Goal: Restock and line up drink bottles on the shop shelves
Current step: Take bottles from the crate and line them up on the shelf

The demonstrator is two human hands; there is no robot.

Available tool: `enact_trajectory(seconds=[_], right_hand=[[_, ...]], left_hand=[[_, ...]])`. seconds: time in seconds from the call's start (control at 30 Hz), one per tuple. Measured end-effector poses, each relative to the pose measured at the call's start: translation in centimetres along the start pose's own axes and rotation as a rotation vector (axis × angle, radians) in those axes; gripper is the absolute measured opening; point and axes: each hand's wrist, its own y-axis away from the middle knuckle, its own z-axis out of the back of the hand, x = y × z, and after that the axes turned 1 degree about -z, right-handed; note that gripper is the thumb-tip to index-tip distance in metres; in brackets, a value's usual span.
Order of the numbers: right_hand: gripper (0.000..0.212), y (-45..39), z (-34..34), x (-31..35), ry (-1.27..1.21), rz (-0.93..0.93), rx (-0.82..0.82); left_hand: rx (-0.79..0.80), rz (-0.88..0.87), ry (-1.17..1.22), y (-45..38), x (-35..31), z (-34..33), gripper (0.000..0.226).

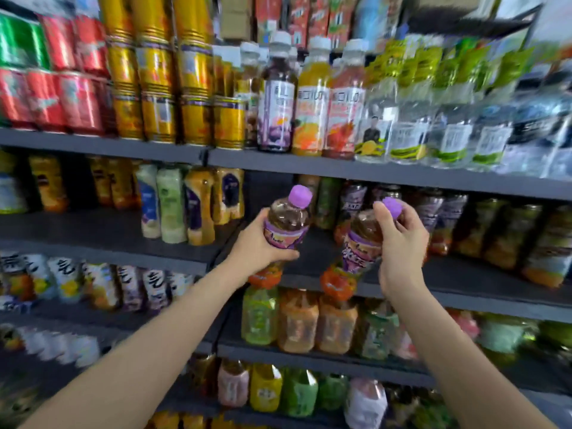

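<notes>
Bare forearms and hands of the person, seen from the head camera.
Both forearms are uncovered from the lower edge of the view up to the wrists; no sleeve edge shows. The left hand [258,243] and right hand [402,243] are ungloved. Wrists and visible fingers carry no watch, band or ring. Fingernails look short and plain, though blur limits detail.

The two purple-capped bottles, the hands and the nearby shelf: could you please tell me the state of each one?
Left bottle: capped, tilted, held off the shelf.
Right bottle: capped, tilted, held off the shelf.
Left hand: grips the left bottle's middle.
Right hand: grips the right bottle near its neck.
Shelf: bare gap behind the bottles.
</notes>
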Motion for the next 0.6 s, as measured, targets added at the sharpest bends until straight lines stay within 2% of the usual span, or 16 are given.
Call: enact_trajectory(seconds=[0.07, 0.23, 0.37, 0.43, 0.6], right_hand=[[0.033, -3.3, 3.0, -0.5, 0.086, 0.063, -0.043], [0.019, -9.5, 7.5, -2.2, 0.203, 0.098, -0.051], [0.038, -12.3, 8.8, -4.2, 0.3, 0.072, -0.035], [0.045, -13.6, 8.6, -4.7, 0.376, 0.099, 0.021], [0.079, -14.7, 9.1, -6.8, 0.569, 0.088, 0.293]], left_hand=[[0.022, 0.004, -0.01, -1.5, -1.1, -3.5, 0.071], [0.055, 0.101, 0.048, -4.3, -2.7, -10.2, 0.072], [0.019, 0.189, 0.092, -6.2, -2.8, -13.6, 0.072], [-0.015, 0.224, 0.116, -7.2, -2.6, -14.7, 0.073], [-0.059, 0.263, 0.098, -8.5, -2.4, -16.2, 0.072]])
